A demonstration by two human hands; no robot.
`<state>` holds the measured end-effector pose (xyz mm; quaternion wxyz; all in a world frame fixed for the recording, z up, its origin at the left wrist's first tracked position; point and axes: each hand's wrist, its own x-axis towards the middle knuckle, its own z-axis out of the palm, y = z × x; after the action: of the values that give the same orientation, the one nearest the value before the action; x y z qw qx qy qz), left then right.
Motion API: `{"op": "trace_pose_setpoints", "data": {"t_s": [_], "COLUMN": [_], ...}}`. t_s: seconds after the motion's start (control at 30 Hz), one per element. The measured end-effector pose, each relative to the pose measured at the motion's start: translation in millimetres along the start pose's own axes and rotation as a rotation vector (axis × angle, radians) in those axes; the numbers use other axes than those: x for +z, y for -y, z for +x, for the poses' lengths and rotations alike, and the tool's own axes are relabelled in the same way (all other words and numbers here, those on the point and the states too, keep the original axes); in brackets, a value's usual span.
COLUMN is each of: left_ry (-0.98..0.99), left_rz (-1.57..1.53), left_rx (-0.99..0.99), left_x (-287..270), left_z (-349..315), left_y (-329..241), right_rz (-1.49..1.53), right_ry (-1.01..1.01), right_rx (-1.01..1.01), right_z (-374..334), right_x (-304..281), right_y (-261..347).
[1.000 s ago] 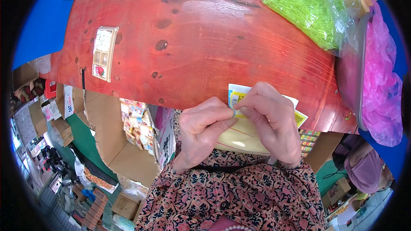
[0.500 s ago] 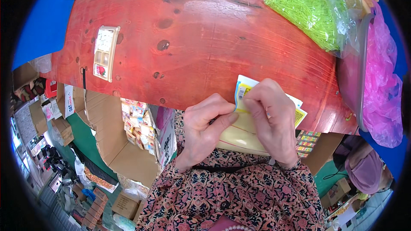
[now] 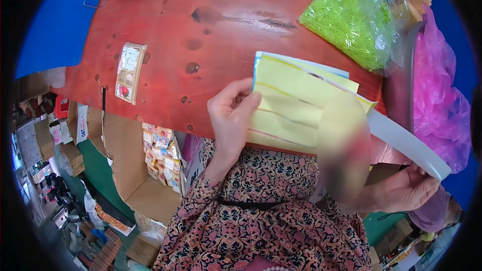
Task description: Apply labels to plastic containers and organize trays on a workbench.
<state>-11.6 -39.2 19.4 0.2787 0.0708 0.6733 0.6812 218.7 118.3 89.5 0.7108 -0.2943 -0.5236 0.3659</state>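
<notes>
My left hand [image 3: 232, 118] pinches the left end of a few stacked yellow printed sheets [image 3: 293, 103], thumb on top. The upper sheet has thin wavy coloured lines; white and blue edges show behind it. Part of the sheets' right side is blurred, so I cannot make out the print there. Off to the right, my right hand [image 3: 401, 190] grips the lower end of a glossy white strip [image 3: 406, 138]. The strip slants up to the right edge of the yellow sheets; whether it is joined to them I cannot tell.
On the red table [image 3: 165, 45] lies a small wooden tray [image 3: 130, 74] with white pieces. A bag of bright green shreds [image 3: 349, 22] and a pink plastic bag [image 3: 437, 90] sit to the right. An open carton [image 3: 135, 165] with small packets [image 3: 163, 155] stands lower left.
The yellow sheets have been raised and turned flat toward me. My right hand has moved from them out to the lower right, with the white strip now in it.
</notes>
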Motion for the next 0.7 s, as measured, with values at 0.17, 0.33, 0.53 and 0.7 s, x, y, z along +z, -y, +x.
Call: {"op": "trace_pose_setpoints", "data": {"t_s": [0.17,0.33,0.53,0.7], "left_ry": [-0.063,-0.029,-0.514,-0.362], "left_rz": [-0.001,0.51,1.183,1.15], "left_rx": [0.096,0.535,0.679,0.478], "left_x": [16,7,-118,-221], "left_z": [19,26,59,95], "left_y": [14,5,-36,-26], "right_rz": [-0.048,0.057,0.123,0.529], "right_ry": [-0.137,-0.163,0.087,0.258], "right_rx": [-0.187,-0.217,0.24,0.504], "right_z": [16,16,-6,-16], "right_x": [-16,2,5,24], "right_y": [12,15,9,11]}}
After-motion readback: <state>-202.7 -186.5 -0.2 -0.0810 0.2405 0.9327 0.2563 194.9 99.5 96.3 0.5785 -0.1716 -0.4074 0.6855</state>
